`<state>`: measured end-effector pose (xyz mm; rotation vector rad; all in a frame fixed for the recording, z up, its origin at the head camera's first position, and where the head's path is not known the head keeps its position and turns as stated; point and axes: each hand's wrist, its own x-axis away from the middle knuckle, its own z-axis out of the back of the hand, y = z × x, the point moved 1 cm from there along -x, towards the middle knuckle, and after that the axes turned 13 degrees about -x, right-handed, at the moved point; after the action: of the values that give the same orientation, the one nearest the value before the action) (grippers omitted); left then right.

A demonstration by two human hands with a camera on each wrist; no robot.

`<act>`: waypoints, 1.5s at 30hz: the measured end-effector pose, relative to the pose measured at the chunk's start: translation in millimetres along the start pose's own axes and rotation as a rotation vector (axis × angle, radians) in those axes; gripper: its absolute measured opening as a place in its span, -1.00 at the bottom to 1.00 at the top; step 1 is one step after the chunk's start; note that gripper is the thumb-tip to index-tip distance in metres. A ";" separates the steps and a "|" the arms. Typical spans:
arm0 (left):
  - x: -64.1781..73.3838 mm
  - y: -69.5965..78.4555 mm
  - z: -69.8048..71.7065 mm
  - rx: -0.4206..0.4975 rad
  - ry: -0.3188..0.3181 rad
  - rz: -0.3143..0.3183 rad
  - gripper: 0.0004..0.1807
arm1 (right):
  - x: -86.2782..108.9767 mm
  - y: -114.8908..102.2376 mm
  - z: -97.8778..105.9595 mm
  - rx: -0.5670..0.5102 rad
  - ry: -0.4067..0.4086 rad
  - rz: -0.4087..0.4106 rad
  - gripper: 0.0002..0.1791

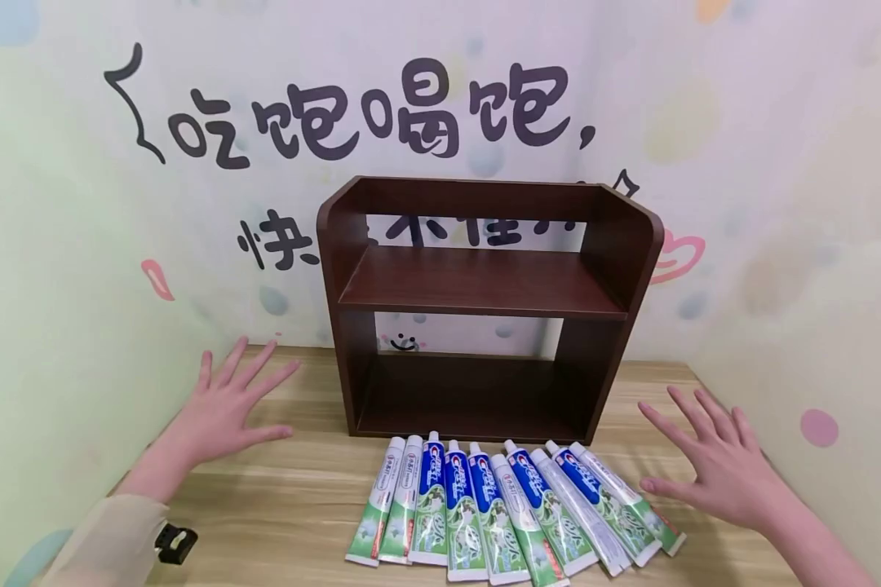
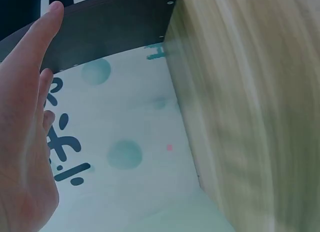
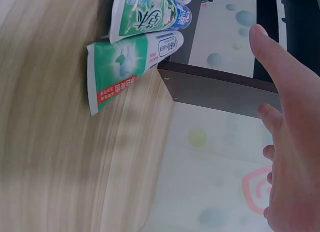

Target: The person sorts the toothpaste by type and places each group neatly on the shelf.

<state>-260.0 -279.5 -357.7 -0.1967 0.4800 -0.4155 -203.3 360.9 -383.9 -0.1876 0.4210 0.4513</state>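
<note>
Several toothpaste tubes (image 1: pixel 431 505) lie side by side in a fanned row on the wooden table, caps toward a dark brown two-tier shelf (image 1: pixel 477 281). Some tubes are blue, white and green; others are white and green, and one near the right looks silvery. My left hand (image 1: pixel 223 408) hovers left of the shelf, fingers spread, holding nothing. On the other side my right hand (image 1: pixel 719 461) is likewise spread and holds nothing, just right of the tubes. The right wrist view shows the end toothpaste tube (image 3: pixel 120 67) apart from the right hand (image 3: pixel 295 112).
Behind the shelf stands a pale wall (image 1: pixel 426 49) with dark lettering and coloured spots. Side walls close in the wooden table (image 1: pixel 279 489) at left and right. The shelf's two tiers hold nothing visible. A black band with a buckle (image 1: pixel 176 544) sits by the left sleeve.
</note>
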 end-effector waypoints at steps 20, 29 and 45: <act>-37.3 -6.0 41.7 0.095 0.046 0.041 -0.02 | -0.3 -5.7 2.1 -0.015 0.014 0.026 0.08; -62.9 -11.1 57.8 0.214 0.059 0.067 -0.02 | 3.9 -10.6 0.3 -0.020 0.015 0.018 0.05; -111.7 -14.1 74.7 0.518 0.280 0.106 -0.10 | -4.3 -19.3 -5.4 -0.058 0.008 0.036 0.02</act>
<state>-318.6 -237.6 -243.4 0.3909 0.6370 -0.4516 -199.9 340.7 -385.3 -0.2385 0.4204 0.4989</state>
